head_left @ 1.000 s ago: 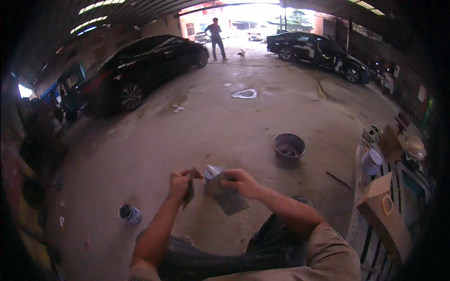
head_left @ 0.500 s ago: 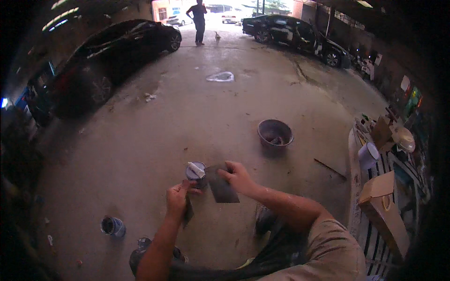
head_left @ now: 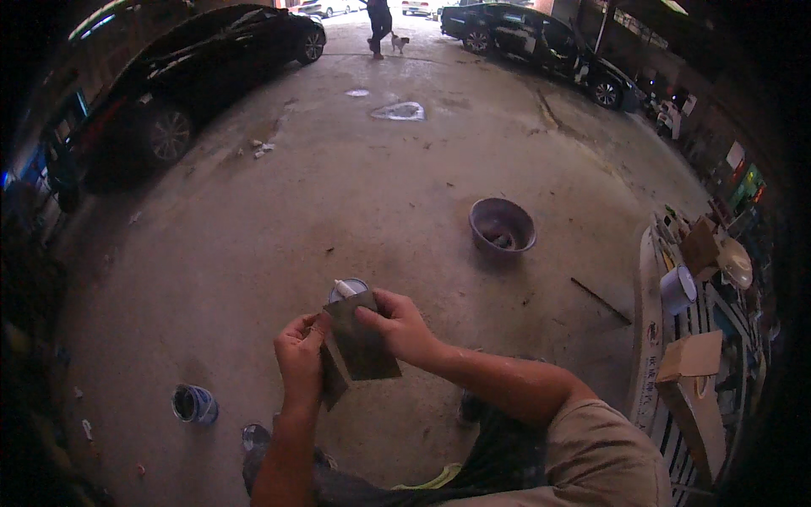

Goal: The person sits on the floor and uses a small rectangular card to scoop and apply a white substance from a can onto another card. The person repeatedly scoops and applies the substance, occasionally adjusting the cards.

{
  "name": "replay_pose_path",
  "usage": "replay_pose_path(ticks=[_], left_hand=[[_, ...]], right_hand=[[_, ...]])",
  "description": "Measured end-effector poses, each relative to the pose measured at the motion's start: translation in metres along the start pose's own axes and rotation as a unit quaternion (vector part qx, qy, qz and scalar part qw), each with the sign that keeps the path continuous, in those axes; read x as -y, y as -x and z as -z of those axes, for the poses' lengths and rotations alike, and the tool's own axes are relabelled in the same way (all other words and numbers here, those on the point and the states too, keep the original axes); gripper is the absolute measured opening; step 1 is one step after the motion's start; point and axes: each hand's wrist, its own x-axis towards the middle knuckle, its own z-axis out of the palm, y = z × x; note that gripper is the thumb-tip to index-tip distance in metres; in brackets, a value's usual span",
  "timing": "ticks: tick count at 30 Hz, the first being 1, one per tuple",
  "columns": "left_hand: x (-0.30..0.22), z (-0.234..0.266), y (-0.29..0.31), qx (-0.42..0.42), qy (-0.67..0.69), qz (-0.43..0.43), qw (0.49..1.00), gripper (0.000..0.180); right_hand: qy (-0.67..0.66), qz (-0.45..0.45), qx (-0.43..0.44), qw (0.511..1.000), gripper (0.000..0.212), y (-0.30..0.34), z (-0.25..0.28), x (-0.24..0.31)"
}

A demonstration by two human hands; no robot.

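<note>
My right hand [head_left: 401, 325] is closed on the upper end of a dark rectangular sheet [head_left: 370, 348], thumb on its face. In my left hand [head_left: 302, 351] is a second dark flat piece [head_left: 335, 384], narrower from this angle and hanging below the fingers. The two pieces meet or overlap near my left fingertips; whether they touch, I cannot tell. Just beyond them a round tin [head_left: 359, 285] stands on the floor, partly hidden by the sheet. A white tube [head_left: 344, 288] lies across its top.
An open blue-and-white can [head_left: 195, 406] stands at left. Farther right sits a purple-grey basin [head_left: 503, 226] with something dark inside. A thin rod [head_left: 600, 301] lies near a slatted pile with a cardboard box [head_left: 693, 406]. Cars [head_left: 515, 34], a walking person [head_left: 379, 21] and a small animal are far off.
Both hands have come closer together, and the right-hand sheet has moved left in front of the tin. The view has tilted down. The distant person has shifted right.
</note>
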Motion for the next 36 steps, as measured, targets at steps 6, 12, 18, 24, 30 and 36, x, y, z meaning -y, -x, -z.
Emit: replay_pose_path(ticks=[6, 12, 18, 24, 30, 36], left_hand=[[0.011, -0.014, -0.001, 0.066, -0.025, -0.010, 0.997, 0.020], [0.019, -0.041, 0.049, 0.189, -0.209, -0.050, 0.958, 0.022], [0.008, -0.025, 0.038, 0.095, -0.249, -0.062, 0.962, 0.030], [0.015, -0.027, 0.031, 0.102, -0.076, -0.078, 0.989, 0.022], [0.001, -0.028, 0.041, 0.217, -0.162, 0.017, 0.962, 0.018], [-0.019, -0.009, 0.027, 0.196, -0.214, 0.034, 0.956, 0.018]], right_hand=[[-0.004, 0.005, -0.076, 0.997, 0.020, -0.011, 0.015, 0.000], [-0.172, 0.021, -0.293, 0.940, 0.019, -0.038, 0.074, 0.024], [-0.130, -0.003, -0.235, 0.963, 0.022, -0.020, 0.074, 0.028], [-0.117, 0.027, -0.076, 0.990, 0.023, 0.009, 0.040, 0.024], [-0.032, 0.046, -0.048, 0.997, 0.026, 0.005, 0.037, 0.014], [0.001, 0.051, 0.027, 0.998, 0.026, 0.005, 0.027, 0.008]])
